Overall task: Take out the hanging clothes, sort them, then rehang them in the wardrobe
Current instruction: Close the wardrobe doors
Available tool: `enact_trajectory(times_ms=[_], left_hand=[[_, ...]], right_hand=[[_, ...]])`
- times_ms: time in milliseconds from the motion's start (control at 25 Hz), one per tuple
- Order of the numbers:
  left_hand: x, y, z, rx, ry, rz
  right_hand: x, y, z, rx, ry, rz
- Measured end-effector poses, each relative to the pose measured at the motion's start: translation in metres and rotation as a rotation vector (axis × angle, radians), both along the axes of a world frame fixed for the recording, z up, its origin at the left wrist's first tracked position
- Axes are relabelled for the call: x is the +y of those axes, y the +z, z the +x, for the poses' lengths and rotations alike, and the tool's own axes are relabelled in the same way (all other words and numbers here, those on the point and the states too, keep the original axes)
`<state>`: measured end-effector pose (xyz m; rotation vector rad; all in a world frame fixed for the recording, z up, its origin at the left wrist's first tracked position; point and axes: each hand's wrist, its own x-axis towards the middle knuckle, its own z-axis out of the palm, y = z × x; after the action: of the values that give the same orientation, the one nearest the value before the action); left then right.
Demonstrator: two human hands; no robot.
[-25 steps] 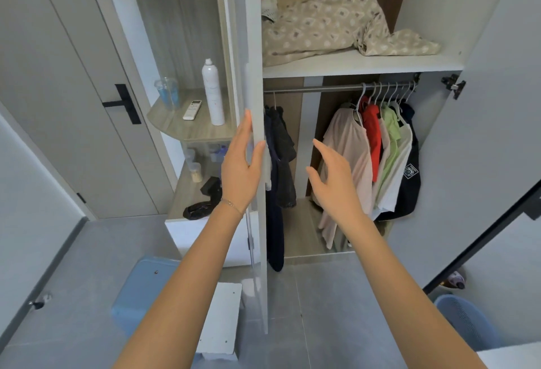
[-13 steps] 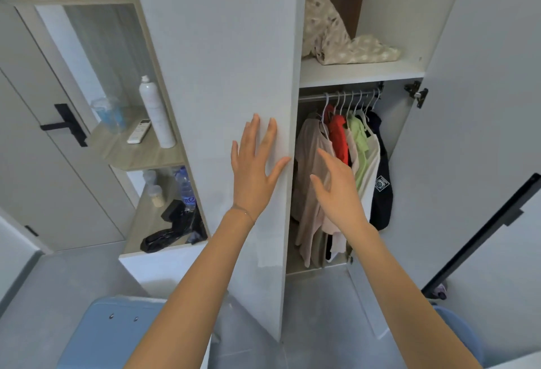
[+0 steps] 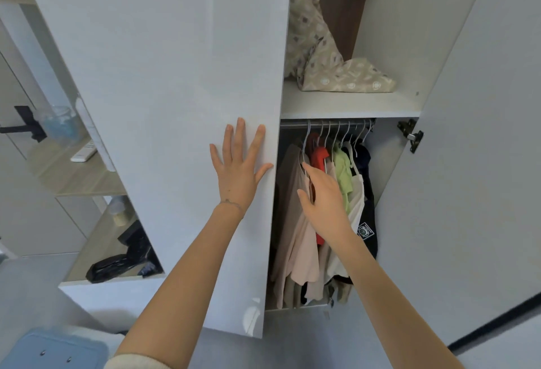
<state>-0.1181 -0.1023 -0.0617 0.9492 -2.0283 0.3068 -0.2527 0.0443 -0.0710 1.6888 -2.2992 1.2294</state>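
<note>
Several garments hang on white hangers from the rail [image 3: 328,124] inside the wardrobe: a beige top [image 3: 292,222], a red one [image 3: 319,155], a green one [image 3: 345,177], a cream one [image 3: 358,201] and a dark one [image 3: 369,222]. My left hand [image 3: 240,169] lies flat, fingers spread, on the white left door [image 3: 175,105], which covers the wardrobe's left half. My right hand [image 3: 322,196] reaches in with fingers apart, touching the beige top just under its hanger [image 3: 304,146]; it holds nothing.
A patterned beige cloth [image 3: 322,58] lies on the upper shelf [image 3: 345,105]. The right door [image 3: 474,163] stands open. Side shelves on the left hold a remote [image 3: 83,154], a cup and a black bag [image 3: 117,263]. A blue stool [image 3: 49,351] sits at bottom left.
The left door has swung across under my left hand, now hiding the dark clothes on the left. My right hand has moved forward to the beige top.
</note>
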Motion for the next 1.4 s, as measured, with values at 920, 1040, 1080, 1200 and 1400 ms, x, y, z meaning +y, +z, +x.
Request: enact_trajectory(times_ms=[920,1040,1080,1200,1400], left_hand=[[-0.069,-0.007,-0.065,0.031,0.186,-0.056],[-0.05,0.004,-0.055,-0.026,0.127,0.094],[-0.041,0.009,-0.052,-0.046,0.102,0.159],[0.008,0.022,-0.044,-0.053,0.0,0.294],[0.125,0.019,-0.049,0.078,-0.236,0.357]], right_hand=[[-0.06,-0.012,-0.04,-0.015,-0.142,-0.038],[-0.021,-0.006,-0.039,-0.008,-0.125,-0.03],[-0.006,-0.001,-0.038,-0.004,-0.114,-0.028],[0.053,0.013,-0.032,-0.015,-0.074,-0.046],[0.156,0.021,-0.028,0.039,-0.046,-0.069]])
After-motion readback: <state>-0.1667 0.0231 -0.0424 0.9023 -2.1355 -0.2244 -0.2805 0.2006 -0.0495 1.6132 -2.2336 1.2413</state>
